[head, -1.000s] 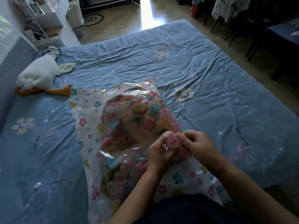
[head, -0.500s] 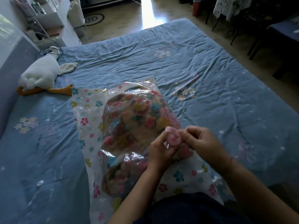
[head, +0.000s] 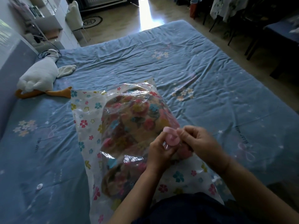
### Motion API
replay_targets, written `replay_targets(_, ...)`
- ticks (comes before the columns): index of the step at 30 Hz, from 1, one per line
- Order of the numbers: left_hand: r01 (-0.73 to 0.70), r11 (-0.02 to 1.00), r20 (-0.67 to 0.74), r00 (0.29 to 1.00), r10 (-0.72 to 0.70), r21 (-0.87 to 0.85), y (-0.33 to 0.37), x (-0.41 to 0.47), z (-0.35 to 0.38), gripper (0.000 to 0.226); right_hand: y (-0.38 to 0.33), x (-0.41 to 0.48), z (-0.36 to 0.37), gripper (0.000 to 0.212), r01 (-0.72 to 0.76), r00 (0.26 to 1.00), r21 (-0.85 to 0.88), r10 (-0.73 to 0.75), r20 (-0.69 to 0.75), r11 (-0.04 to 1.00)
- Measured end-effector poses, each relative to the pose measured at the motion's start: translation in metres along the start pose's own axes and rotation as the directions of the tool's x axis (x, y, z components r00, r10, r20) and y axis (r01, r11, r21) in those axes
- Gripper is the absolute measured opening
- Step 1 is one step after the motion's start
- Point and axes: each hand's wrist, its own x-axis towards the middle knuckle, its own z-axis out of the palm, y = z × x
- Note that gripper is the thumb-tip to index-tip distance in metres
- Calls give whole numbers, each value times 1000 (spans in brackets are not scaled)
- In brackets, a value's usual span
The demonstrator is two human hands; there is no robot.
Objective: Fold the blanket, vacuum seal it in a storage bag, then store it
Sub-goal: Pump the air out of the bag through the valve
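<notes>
On the bed [head: 210,65] your bag [head: 90,113] already holds the folded blanket [head: 129,120], but it looks puffy, so sealing and storing remain. Your left hand [head: 159,151] and right hand [head: 199,141] both pinch the pink valve [head: 173,140] at its near end.

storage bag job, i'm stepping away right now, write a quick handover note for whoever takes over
Left hand: grips the pink valve and the plastic round it from the left side.
Right hand: fingers pinch the same valve from the right.
Storage bag, clear with a flower print, lies on the blue bed in front of the person. The folded floral blanket is inside it.
Done: blanket folded and bagged.
Left: the bag looks puffy, so the air is likely not out yet. Finish with the valve, draw the air out, then store the bag. Whether the bag's mouth is sealed cannot be seen.
</notes>
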Motion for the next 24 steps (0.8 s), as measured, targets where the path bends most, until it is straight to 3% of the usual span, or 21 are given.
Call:
replay_targets(3,-12,1000,9,1000,12,15,-6,4,-3,39,-45,-4,-10,40,206,971,169,-222,82,964)
replay_targets(5,-7,1000,12,1000,7,19,-9,3,-4,40,-50,-3,-12,40,238,957,224,-267,109,945)
replay_targets(7,-7,1000,-3,1000,7,29,-9,2,-3,39,-28,1,-7,37,155,984,139,-165,66,978)
replay_targets(10,-11,999,2,1000,11,46,-4,2,-4,38,18,7,0,42,-79,997,-156,81,7,985)
replay_targets(12,-17,999,13,1000,16,52,-3,0,-4,39,24,7,3,42,-115,993,-256,114,-17,960)
replay_targets(14,-14,999,7,1000,13,48,-5,3,-4,35,3,3,3,48,10,999,-209,-20,-45,978)
replay_targets(16,-15,998,12,1000,15,63,-9,7,-3,35,-28,0,-1,51,173,982,-32,-175,-65,984)
replay_targets(19,-20,998,27,999,18,65,-12,8,-3,45,-49,-3,-8,41,339,941,115,-336,-51,934)
replay_targets(21,-30,997,20,999,29,67,-11,7,-2,44,-29,3,-6,40,281,957,34,-278,-77,959)
replay_targets(24,-40,997,25,999,39,73,-3,5,-1,39,21,12,-4,50,-6,996,-254,-18,-91,967)
